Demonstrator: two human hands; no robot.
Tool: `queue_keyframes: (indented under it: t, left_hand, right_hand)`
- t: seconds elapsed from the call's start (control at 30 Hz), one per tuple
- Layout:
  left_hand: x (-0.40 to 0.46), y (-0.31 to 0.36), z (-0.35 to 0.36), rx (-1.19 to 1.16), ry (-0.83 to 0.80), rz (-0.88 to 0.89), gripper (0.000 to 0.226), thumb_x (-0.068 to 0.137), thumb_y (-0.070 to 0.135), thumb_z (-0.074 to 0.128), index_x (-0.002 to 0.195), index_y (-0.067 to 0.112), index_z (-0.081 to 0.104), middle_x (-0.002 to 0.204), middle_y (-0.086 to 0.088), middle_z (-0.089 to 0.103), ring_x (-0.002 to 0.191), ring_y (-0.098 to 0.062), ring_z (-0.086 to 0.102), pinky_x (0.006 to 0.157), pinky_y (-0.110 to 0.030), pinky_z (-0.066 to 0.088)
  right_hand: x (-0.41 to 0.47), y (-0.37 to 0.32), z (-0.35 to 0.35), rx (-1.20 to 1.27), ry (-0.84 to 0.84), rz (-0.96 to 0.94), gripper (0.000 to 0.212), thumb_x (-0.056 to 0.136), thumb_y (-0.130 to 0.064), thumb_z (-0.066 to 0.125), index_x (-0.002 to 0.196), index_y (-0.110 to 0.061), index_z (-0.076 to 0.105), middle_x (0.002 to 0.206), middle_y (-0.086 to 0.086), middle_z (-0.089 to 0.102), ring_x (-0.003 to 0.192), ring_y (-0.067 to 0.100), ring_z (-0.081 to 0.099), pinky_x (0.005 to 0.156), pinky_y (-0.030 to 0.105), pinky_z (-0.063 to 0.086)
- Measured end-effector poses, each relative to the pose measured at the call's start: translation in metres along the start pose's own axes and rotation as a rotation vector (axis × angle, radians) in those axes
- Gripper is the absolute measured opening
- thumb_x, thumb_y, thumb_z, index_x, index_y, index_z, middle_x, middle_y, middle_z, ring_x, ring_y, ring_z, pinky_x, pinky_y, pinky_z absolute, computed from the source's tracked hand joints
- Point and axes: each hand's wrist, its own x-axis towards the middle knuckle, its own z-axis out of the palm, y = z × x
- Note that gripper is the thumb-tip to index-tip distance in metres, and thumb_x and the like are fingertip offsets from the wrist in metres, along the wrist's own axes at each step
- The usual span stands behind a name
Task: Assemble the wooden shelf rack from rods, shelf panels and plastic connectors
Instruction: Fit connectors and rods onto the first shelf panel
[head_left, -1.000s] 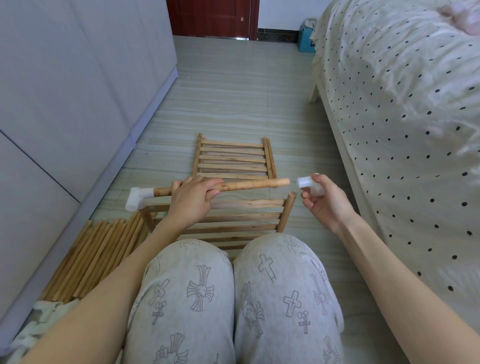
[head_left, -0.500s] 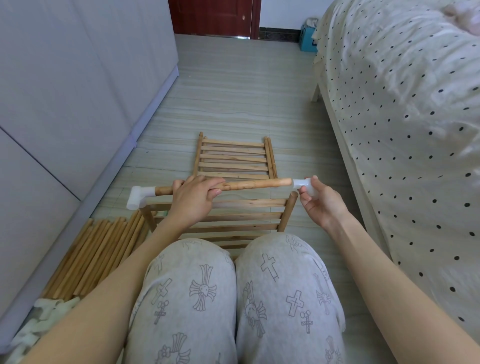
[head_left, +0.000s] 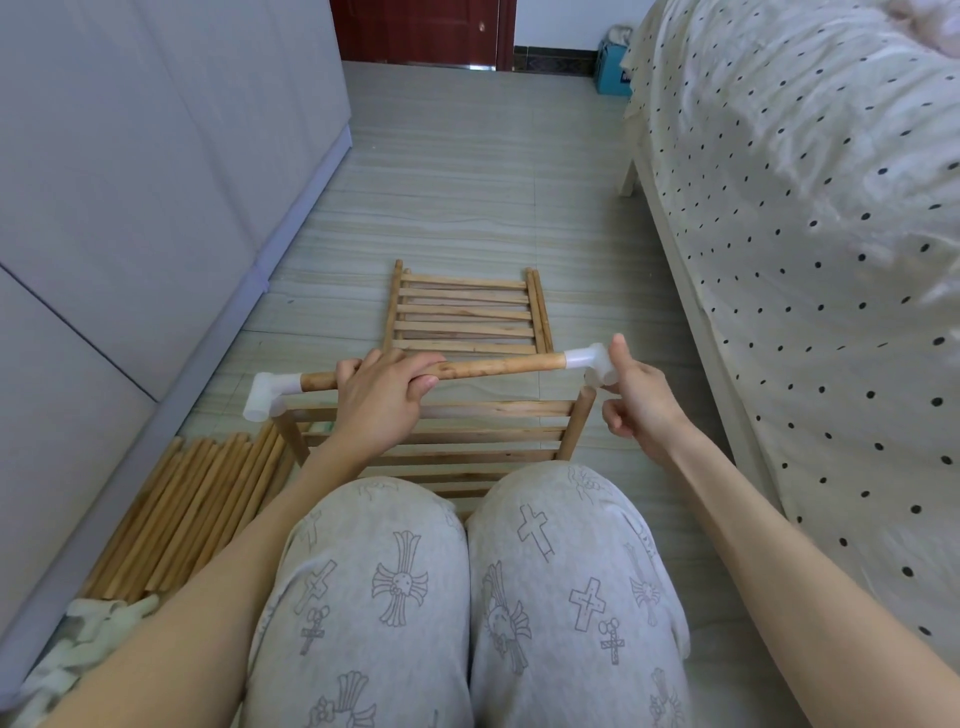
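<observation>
My left hand (head_left: 382, 400) grips a wooden rod (head_left: 498, 367) held level above a slatted shelf panel (head_left: 441, 441) that leans against my knees. A white plastic connector (head_left: 267, 397) caps the rod's left end and sits on the panel's left post. Another white connector (head_left: 592, 364) is on the rod's right end, just above the panel's right post (head_left: 581, 421). My right hand (head_left: 639, 395) holds this connector, thumb up against its side.
A second slatted panel (head_left: 465, 312) lies flat on the floor ahead. A bundle of rods (head_left: 192, 499) lies by the wardrobe at left, with loose white connectors (head_left: 88, 639) near it. A bed (head_left: 810, 260) with a dotted sheet runs along the right.
My right hand brought the white connector to the rod's right end and pushed it on. The left hand kept its grip on the rod.
</observation>
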Motion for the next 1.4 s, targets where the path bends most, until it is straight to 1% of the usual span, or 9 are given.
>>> queue_keyframes:
  t: [0.17,0.3,0.37,0.5,0.67,0.83,1.0,1.13,1.4]
  left_hand:
    - [-0.001,-0.001,-0.002,0.016,0.038,0.006,0.032,0.1,0.028,0.037,0.128,0.031,0.052,0.109,0.004,0.058,0.103,-0.017,0.046,0.077,-0.029,0.016]
    - [-0.002,-0.003,-0.004,0.012,0.032,0.007,0.032,0.1,0.026,0.038,0.128,0.03,0.052,0.111,0.004,0.057,0.103,-0.016,0.044,0.075,-0.029,0.013]
    - [-0.002,0.0,-0.005,0.016,-0.011,-0.002,0.032,0.1,0.026,0.038,0.129,0.03,0.051,0.113,0.006,0.056,0.102,-0.013,0.042,0.076,-0.029,0.013]
    - [0.008,0.014,-0.008,-0.025,-0.197,0.053,0.031,0.099,0.026,0.04,0.129,0.032,0.049,0.116,0.009,0.056,0.109,-0.013,0.047,0.081,-0.032,0.019]
    - [0.021,0.028,-0.013,-0.012,-0.284,0.151,0.038,0.098,0.036,0.042,0.135,0.031,0.045,0.126,0.007,0.055,0.115,-0.016,0.049,0.096,-0.036,0.031]
    - [0.043,0.051,-0.006,-0.006,-0.397,0.279,0.027,0.095,0.04,0.046,0.114,0.021,0.052,0.096,0.006,0.057,0.088,-0.017,0.057,0.074,-0.032,0.047]
    - [0.055,0.078,0.007,0.067,-0.374,0.402,0.045,0.097,0.047,0.038,0.138,0.028,0.037,0.126,0.004,0.057,0.107,-0.019,0.058,0.085,-0.037,0.049]
    - [0.057,0.079,0.012,0.046,-0.271,0.448,0.036,0.099,0.042,0.036,0.129,0.031,0.051,0.092,0.002,0.067,0.075,-0.017,0.061,0.07,-0.04,0.053]
    - [0.053,0.075,0.013,0.044,-0.245,0.447,0.037,0.098,0.043,0.036,0.132,0.034,0.049,0.118,0.003,0.065,0.099,-0.019,0.062,0.08,-0.041,0.052]
  right_hand:
    - [-0.003,-0.008,0.004,-0.301,0.017,-0.092,0.059,0.097,-0.054,0.023,0.079,-0.009,0.055,0.07,0.018,0.053,0.027,0.006,0.03,0.041,0.02,0.032]
    - [-0.003,-0.008,0.006,-0.306,0.006,-0.123,0.057,0.099,-0.05,0.023,0.075,-0.01,0.056,0.041,0.0,0.045,0.026,0.004,0.029,0.042,0.021,0.033]
    - [-0.002,-0.001,0.002,-0.267,-0.014,-0.118,0.062,0.099,-0.052,0.02,0.085,-0.008,0.06,0.051,0.007,0.055,0.028,0.005,0.026,0.037,0.018,0.029]
    - [-0.001,0.024,-0.009,-0.08,-0.049,-0.108,0.064,0.1,-0.049,0.01,0.124,-0.016,0.06,0.127,0.007,0.06,0.034,0.008,0.029,0.036,0.017,0.025]
    - [-0.003,0.05,-0.013,0.037,-0.086,-0.108,0.031,0.099,-0.021,0.037,0.122,-0.02,0.059,0.117,0.0,0.06,0.053,0.012,0.048,0.043,0.022,0.028]
    - [0.009,0.057,-0.004,-0.199,-0.163,-0.196,0.018,0.095,-0.016,0.052,0.112,-0.013,0.059,0.083,0.01,0.061,0.068,0.026,0.048,0.046,0.024,0.035]
    - [0.015,0.065,0.005,-0.148,-0.088,-0.306,0.012,0.095,-0.016,0.052,0.1,-0.013,0.062,0.079,-0.006,0.059,0.062,0.009,0.052,0.048,0.014,0.037]
    - [0.019,0.071,0.007,-0.159,-0.08,-0.363,0.009,0.095,-0.016,0.053,0.093,-0.02,0.062,0.096,0.001,0.065,0.065,0.012,0.05,0.059,0.011,0.039]
    - [0.028,0.082,0.005,-0.196,-0.099,-0.442,0.01,0.094,-0.022,0.054,0.094,-0.024,0.063,0.1,0.009,0.068,0.087,0.033,0.056,0.078,0.036,0.044]
